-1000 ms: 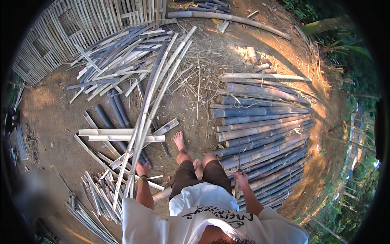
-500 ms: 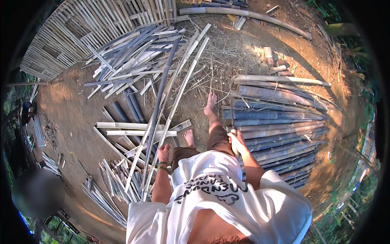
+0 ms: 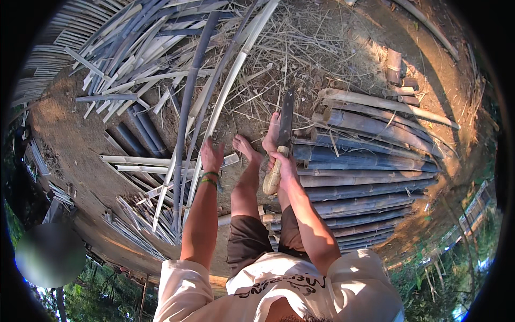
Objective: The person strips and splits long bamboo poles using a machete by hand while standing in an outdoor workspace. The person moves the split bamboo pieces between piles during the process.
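Note:
My right hand [image 3: 286,167] is wrapped around the pale wooden handle of a machete [image 3: 286,115]. Its dark, broad blade points away from me, over the ground beside my foot. My left hand [image 3: 212,154], with bands at the wrist, reaches over a long pale split bamboo strip [image 3: 229,80]. The thumb looks apart from the fingers; whether they touch the strip is unclear. Alongside lies a darker bamboo length [image 3: 194,88], slanting the same way. Both lean across shorter split pieces [image 3: 137,160] on my left.
Whole dark bamboo poles [image 3: 370,182] lie in a row on my right. A heap of split strips [image 3: 134,48] spreads at the far left, with shavings [image 3: 306,43] beside it. Short bamboo cuts [image 3: 394,67] sit at the far right. My bare feet [image 3: 272,131] stand between the piles.
My right hand has brought the machete from beside my leg out ahead of me. My left arm has stretched forward along the strip, and the view has tipped down and closer.

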